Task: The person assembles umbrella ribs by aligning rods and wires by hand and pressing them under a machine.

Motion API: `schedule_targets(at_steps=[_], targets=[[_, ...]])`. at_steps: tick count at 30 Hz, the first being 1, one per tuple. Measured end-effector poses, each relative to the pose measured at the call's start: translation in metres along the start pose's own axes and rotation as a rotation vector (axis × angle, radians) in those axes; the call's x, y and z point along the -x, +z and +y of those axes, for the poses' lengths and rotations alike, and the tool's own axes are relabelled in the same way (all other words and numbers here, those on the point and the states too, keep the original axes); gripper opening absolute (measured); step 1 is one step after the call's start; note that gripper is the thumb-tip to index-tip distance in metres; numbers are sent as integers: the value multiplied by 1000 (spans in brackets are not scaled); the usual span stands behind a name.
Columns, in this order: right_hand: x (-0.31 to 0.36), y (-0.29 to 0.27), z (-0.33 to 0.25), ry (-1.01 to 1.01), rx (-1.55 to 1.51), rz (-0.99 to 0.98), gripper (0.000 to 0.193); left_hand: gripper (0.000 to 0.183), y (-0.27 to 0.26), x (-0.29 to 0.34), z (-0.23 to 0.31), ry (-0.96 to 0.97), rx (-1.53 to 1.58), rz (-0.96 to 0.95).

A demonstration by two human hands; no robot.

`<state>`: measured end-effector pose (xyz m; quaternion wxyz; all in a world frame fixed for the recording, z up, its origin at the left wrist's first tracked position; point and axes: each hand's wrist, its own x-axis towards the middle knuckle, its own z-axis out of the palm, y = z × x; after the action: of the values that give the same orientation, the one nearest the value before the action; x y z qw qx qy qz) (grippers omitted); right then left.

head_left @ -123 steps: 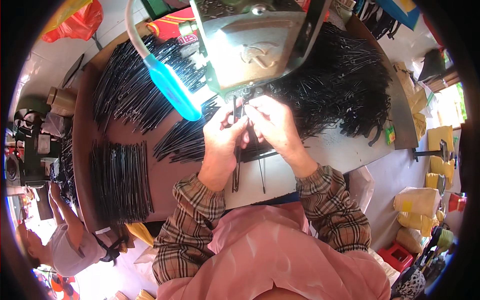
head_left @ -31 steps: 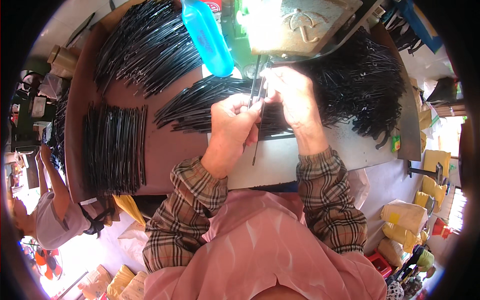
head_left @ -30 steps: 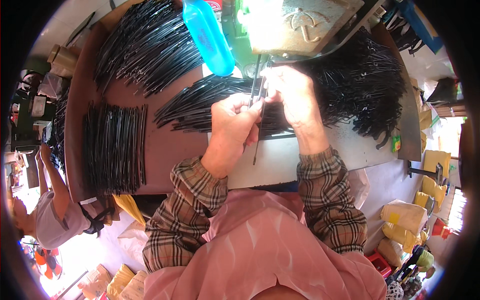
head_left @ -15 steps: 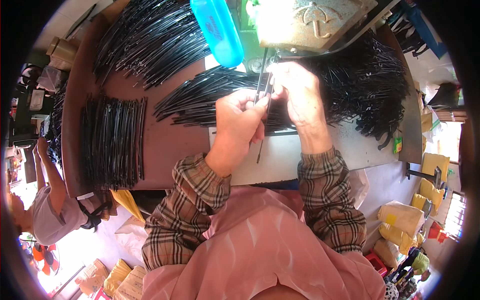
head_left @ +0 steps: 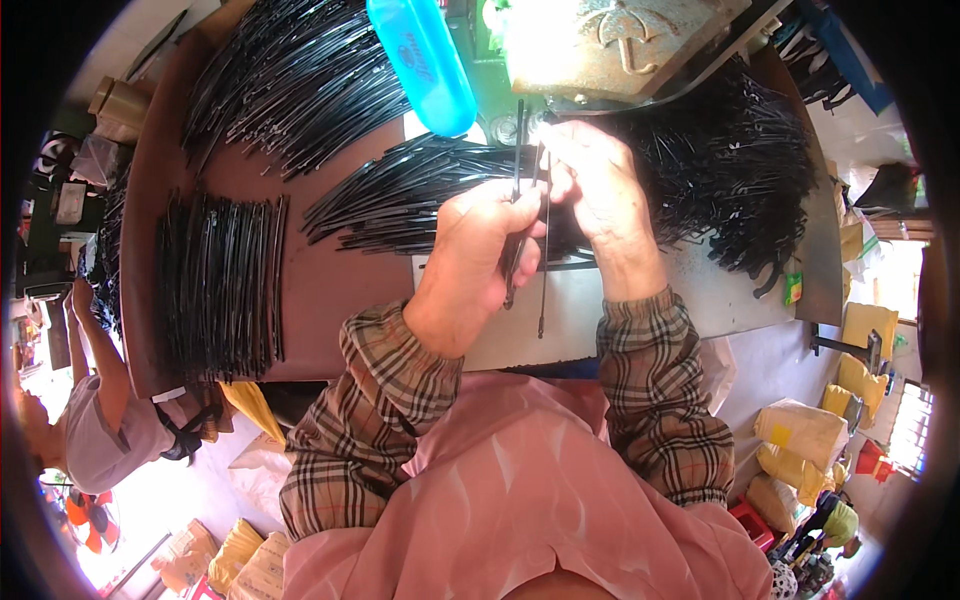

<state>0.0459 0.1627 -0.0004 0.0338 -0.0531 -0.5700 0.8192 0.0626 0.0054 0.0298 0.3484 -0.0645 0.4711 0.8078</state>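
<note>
Step in hand, as judged: feeding thin black metal rods (head_left: pixel 517 190) into the grey machine (head_left: pixel 610 45) at the far edge of the bench.

Left hand (head_left: pixel 490 250): fingers curled shut around one or two rods, held roughly upright, tips pointing toward the machine's underside. Right hand (head_left: pixel 595 185): fingers pinched narrow on a second rod (head_left: pixel 543 250), just beside the left hand; lower end of that rod hangs free over the pale plate (head_left: pixel 590 310).

Next move likely calls for fine alignment of rod tips with the machine's working point; the exact contact there is glare-washed and cannot be read.

Room and edges: a loose fan of rods (head_left: pixel 400 195) lies just left of the hands, a tangled heap (head_left: pixel 740 180) to the right, touching the machine's base. A blue plastic bottle (head_left: pixel 420 60) hangs far-left of the hands, near. The sorted row of rods (head_left: pixel 220 285) sits well apart at left. Open room is mainly the near plate, toward the body.
</note>
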Motion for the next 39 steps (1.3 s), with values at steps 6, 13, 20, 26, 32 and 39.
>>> schedule_targets(at_steps=[6,13,20,26,32,39], targets=[[1,2,-1,7,1,35,17,15,4,0,1,-3,-24,5],[2,8,7,-148,-65,-24,13,12,0,-2,-8,156,-306,126],[21,19,-4,75,-9,-148,23,24,-26,45,-16,489,-455,289],[27,3,-7,-38,163,-88,20,49,-151,96,4,525,-2148,1092],[65,-6,-14,-193,797,-89,6,49,-219,124,41,273,-2491,1156],[88,-28,-6,-533,1208,-130,12,53,-206,129,34,158,-2516,1034]])
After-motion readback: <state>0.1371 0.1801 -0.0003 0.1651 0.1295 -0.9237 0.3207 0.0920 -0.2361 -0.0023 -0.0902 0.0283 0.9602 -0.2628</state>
